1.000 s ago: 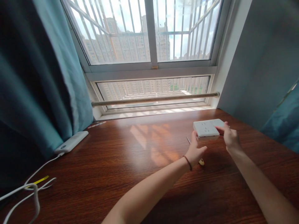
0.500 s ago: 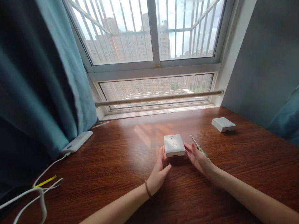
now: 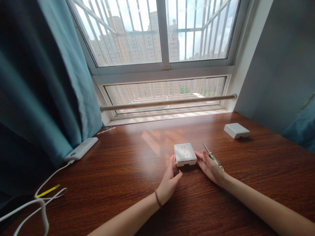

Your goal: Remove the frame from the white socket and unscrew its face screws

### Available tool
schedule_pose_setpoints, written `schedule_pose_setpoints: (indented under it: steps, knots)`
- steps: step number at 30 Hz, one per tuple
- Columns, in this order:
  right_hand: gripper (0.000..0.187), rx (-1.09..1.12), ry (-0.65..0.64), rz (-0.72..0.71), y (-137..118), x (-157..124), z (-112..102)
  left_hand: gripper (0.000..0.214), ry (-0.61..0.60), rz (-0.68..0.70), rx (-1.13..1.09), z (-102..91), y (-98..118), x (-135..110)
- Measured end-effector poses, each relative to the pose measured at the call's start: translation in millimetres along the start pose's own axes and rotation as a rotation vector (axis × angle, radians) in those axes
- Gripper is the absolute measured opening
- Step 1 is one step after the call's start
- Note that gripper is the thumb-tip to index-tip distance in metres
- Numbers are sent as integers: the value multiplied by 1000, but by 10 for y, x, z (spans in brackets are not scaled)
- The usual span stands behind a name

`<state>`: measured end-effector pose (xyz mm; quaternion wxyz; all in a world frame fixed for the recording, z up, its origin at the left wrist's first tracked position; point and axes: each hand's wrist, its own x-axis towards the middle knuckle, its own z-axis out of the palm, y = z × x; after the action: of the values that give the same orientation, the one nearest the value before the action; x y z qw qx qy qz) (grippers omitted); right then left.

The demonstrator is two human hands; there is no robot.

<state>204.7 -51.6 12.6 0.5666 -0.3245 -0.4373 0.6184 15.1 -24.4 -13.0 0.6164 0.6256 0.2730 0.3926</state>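
Observation:
A white wall socket (image 3: 185, 151) with slots in its face lies on the wooden table, face up and a little tilted toward me. Along its left side rest the fingers of my left hand (image 3: 169, 180), stretched out with the thumb apart. My right hand (image 3: 211, 168) has its extended fingertips at the socket's right side. Both hands flank the socket, and neither wraps round it. Beside the outer side of my right hand, a screwdriver (image 3: 215, 160) lies on the table, its thin shaft pointing away from me; part of it is close behind the hand.
A second white square box (image 3: 236, 130) sits at the back right of the table (image 3: 123, 186). At left are a white power strip (image 3: 82, 149), white cables (image 3: 43, 209) and a yellow strip (image 3: 48, 190) beside a blue curtain (image 3: 66, 82). A barred window (image 3: 162, 68) stands behind.
The view has shifted slightly. The socket and both hands appear a touch lower and further right, with the hands still at its sides. The screwdriver's handle shows more clearly.

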Motion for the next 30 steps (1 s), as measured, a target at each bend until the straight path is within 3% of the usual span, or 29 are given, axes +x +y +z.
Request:
schedule_pose_setpoints:
  steps: [9, 12, 14, 18, 21, 23, 26, 28, 30]
  knots:
    - [65, -35, 8, 26, 24, 37, -14, 73, 5, 1, -19, -2, -11, 74]
    - [65, -91, 105, 30, 16, 54, -135, 72, 8, -1, -20, -11, -19, 45]
    - [58, -297, 232, -10, -52, 48, -276, 76, 42, -25, 67, -37, -31, 25]
    - [44, -1137, 375, -86, -282, -22, -590, 86, 146, 27, 434, -142, -4, 105]
    - [42, -1559, 405, 78, -386, -85, -721, 95, 119, 227, 646, -230, 67, 303]
    - [43, -1651, 403, 216, -395, -109, -744, 100, 64, 339, 733, -270, 109, 456]
    - [34, -1686, 380, 302, -378, -106, -735, 103, 14, 431, 783, -293, 128, 630]
    - [25, -1678, 362, 275, -387, -85, -740, 101, -5, 441, 764, -295, 113, 685]
    - [19, -1648, 326, 146, -425, -58, -776, 98, -30, 408, 736, -302, 88, 698]
